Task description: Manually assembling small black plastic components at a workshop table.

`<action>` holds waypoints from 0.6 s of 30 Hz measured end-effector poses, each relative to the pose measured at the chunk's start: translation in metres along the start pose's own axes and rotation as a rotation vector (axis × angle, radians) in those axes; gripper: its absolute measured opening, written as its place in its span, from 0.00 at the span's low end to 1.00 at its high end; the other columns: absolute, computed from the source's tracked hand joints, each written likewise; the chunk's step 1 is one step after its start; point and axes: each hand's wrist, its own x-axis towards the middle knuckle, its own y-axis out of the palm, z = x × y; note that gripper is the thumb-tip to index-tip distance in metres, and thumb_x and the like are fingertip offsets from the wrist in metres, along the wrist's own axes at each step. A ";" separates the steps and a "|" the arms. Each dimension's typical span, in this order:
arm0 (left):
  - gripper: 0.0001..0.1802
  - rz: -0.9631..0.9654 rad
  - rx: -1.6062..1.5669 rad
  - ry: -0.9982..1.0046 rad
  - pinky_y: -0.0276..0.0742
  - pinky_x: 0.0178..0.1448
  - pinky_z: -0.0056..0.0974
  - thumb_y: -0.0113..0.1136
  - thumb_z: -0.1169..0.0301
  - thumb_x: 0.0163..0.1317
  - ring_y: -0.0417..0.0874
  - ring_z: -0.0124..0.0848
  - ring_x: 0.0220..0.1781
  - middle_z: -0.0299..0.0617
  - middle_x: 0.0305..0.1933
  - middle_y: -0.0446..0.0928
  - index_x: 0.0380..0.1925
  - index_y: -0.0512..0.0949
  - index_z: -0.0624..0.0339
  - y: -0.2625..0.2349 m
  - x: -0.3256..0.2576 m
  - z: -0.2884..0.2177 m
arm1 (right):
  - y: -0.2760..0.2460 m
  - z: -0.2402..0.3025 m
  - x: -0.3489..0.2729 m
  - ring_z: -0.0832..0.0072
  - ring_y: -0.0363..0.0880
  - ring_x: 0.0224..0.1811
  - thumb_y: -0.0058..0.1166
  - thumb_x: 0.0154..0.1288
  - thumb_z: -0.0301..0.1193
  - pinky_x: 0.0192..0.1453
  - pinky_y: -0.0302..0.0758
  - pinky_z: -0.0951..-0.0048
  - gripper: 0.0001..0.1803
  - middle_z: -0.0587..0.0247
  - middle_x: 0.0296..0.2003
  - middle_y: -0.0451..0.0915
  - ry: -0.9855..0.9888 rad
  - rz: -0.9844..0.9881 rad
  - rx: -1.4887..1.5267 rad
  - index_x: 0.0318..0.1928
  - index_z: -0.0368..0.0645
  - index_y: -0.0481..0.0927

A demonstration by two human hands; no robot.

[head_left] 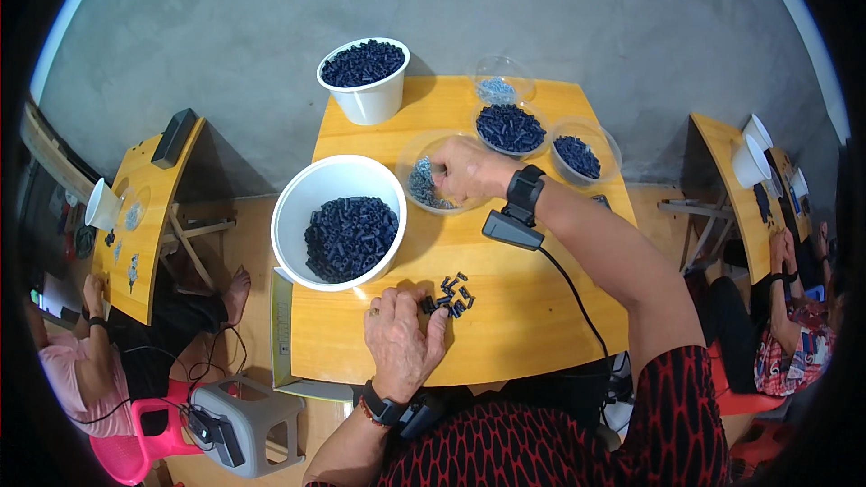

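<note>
Presently the left hand (401, 335), at lower centre of the frame, lies knuckles-up on the yellow wooden counter (532, 325), fingers curled narrow over one small black plastic piece at the edge of a loose heap of small black cylindrical pieces (456, 295). Right hand (467, 170), centre frame, reaches into the shallow clear plastic dish of small grey metal parts (424, 188), fingertips dipped in; whether it pinches anything I cannot tell. Risks, as judged: the loose heap sits unfenced on bare counter, so a sweep of the left wrist could scatter pieces toward the near edge; the black wrist device with its hanging cable (514, 227) trails over the counter beside the heap and might drag pieces; the light dish may slide or tip under the reaching fingers. Close on the left, a large white round bowl half full of black pieces (339, 222) crowds the left hand. Upper frame: a white bucket of black pieces (364, 79), and three further clear dishes (511, 127) beyond the right hand. Other people sit at side counters at far left and far right.
</note>
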 end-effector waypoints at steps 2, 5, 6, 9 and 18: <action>0.17 -0.008 -0.006 0.003 0.71 0.45 0.47 0.70 0.72 0.51 0.77 0.47 0.40 0.47 0.36 0.75 0.41 0.78 0.63 0.000 0.000 0.001 | -0.010 0.003 -0.010 0.67 0.86 0.28 0.57 0.58 0.21 0.33 0.78 0.67 0.03 0.49 0.27 0.83 0.067 0.017 0.179 0.33 0.33 0.81; 0.17 -0.017 -0.013 0.003 0.71 0.45 0.48 0.70 0.72 0.51 0.77 0.47 0.39 0.47 0.36 0.76 0.42 0.78 0.63 0.001 -0.001 0.004 | -0.023 0.001 -0.029 0.78 0.84 0.26 0.57 0.60 0.20 0.34 0.80 0.75 0.03 0.58 0.26 0.82 -0.003 -0.109 0.461 0.33 0.30 0.80; 0.17 -0.020 -0.011 -0.003 0.71 0.45 0.48 0.70 0.72 0.51 0.77 0.47 0.39 0.47 0.36 0.76 0.42 0.78 0.63 0.001 -0.002 0.006 | -0.024 -0.002 -0.034 0.78 0.84 0.26 0.57 0.60 0.20 0.34 0.80 0.75 0.03 0.58 0.26 0.82 -0.002 -0.100 0.463 0.33 0.30 0.80; 0.17 -0.016 -0.023 0.001 0.72 0.45 0.48 0.70 0.73 0.51 0.77 0.47 0.39 0.48 0.36 0.76 0.42 0.79 0.63 0.002 -0.001 0.004 | -0.034 -0.008 -0.071 0.77 0.84 0.25 0.57 0.61 0.23 0.31 0.77 0.76 0.05 0.59 0.26 0.83 -0.082 -0.136 0.626 0.33 0.31 0.80; 0.17 -0.015 -0.017 0.007 0.72 0.45 0.47 0.69 0.74 0.51 0.77 0.47 0.39 0.48 0.37 0.76 0.42 0.79 0.63 0.001 0.000 0.001 | 0.033 -0.034 -0.139 0.62 0.77 0.29 0.55 0.51 0.17 0.32 0.73 0.66 0.03 0.54 0.28 0.75 -0.155 -0.230 0.170 0.29 0.35 0.78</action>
